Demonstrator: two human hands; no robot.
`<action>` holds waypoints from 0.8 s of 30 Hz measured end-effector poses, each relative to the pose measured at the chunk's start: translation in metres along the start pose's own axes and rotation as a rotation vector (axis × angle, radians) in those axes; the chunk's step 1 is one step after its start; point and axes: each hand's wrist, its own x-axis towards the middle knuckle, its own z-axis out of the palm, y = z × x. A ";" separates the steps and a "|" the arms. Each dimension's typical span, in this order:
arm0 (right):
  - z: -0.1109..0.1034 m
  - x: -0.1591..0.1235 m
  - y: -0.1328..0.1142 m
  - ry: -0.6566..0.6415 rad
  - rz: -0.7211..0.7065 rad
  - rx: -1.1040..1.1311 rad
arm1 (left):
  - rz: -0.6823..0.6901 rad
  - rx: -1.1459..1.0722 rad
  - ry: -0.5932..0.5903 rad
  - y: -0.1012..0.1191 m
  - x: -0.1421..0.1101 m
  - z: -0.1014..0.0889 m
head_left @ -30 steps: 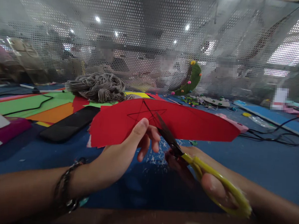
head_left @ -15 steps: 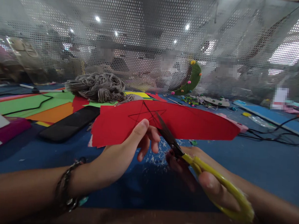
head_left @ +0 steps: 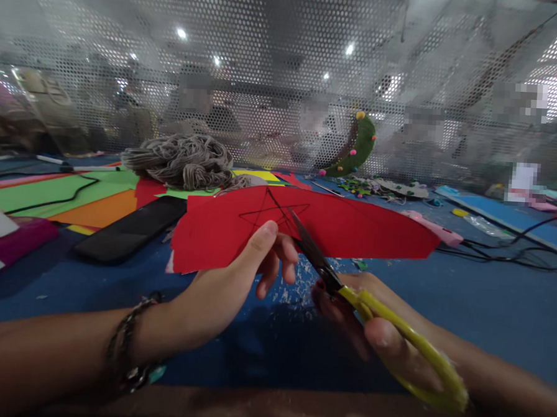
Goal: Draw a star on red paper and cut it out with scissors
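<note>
A sheet of red paper with a star drawn on it in dark lines is held up above the blue table. My left hand pinches its lower edge, thumb on the front just below the star and fingers behind. In my right hand are yellow-handled scissors, my thumb through one loop. Their dark blades point up and left and lie over the paper at the star's right side, close to my left fingertips. How far the blades are apart is hard to see.
A black phone lies left of the paper, near coloured sheets. Grey yarn is heaped behind. A green crescent with pompoms stands against the perforated screen. A pink device with black cables lies right; white scraps dot the table.
The scissors' handles and my right hand have shifted slightly left. The paper's right end has drawn in a little to the left. My left hand stays in place.
</note>
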 end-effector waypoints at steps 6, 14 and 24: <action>0.000 0.002 0.002 -0.006 -0.005 -0.012 | -0.011 -0.010 -0.005 -0.001 0.000 -0.001; 0.001 0.003 0.004 -0.010 0.009 0.007 | -0.030 -0.007 0.013 -0.001 -0.001 0.000; 0.006 0.003 0.006 0.045 0.029 0.037 | -0.052 0.014 0.022 0.001 0.000 0.001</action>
